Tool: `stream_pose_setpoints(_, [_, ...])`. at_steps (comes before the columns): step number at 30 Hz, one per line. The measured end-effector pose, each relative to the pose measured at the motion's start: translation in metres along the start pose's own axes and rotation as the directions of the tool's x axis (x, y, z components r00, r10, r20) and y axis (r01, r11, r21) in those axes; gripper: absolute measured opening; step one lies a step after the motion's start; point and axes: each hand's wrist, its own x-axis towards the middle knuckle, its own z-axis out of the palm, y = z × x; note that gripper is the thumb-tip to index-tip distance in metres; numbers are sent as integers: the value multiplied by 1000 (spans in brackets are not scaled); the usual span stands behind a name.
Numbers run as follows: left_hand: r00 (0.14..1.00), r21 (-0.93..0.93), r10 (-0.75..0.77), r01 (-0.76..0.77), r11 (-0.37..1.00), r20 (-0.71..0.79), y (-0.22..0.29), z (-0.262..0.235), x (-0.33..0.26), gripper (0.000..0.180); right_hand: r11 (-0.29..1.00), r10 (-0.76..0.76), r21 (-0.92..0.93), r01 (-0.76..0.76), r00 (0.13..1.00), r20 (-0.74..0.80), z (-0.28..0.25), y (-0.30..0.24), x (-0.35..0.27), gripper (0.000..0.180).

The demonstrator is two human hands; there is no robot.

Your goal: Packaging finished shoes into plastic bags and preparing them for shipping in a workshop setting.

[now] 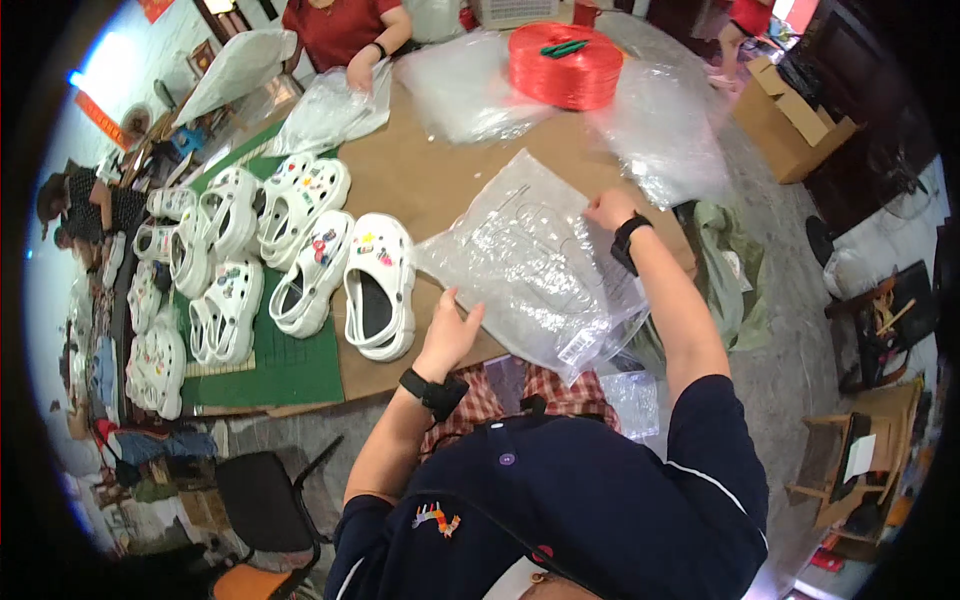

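A clear plastic bag with a printed outline and a white label near its lower corner lies slanted across the brown table in front of me. My right hand is closed at its upper right edge, fingers curled on the plastic. At the bag's lower left edge is my left hand, thumb and fingers apart; it touches or nearly touches the film. Just left of that hand stands a white clog with colourful charms, and another white clog sits beside it.
Several more white clogs crowd a green cutting mat to the left. Behind the bag are a red twine roll and stacked clear bags. A person in red handles plastic across the table. A cardboard box is at right.
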Motion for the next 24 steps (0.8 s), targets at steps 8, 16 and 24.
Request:
stream_pose_setpoints(8, [993,-32,13,-17,999,-116,-14,-2,75,29,988,93,123,-98,994,51,3,10,-61,31])
stream_pose_setpoints(16, [890,224,425,-385,895,-167,65,-76,163,20,414,248,907,-79,968,-29,-47,-7,-133,21])
stream_pose_setpoints(24, [763,106,637,-628,771,-113,166,-98,170,54,-139,460,990,0,885,65,24,-39,-166,23])
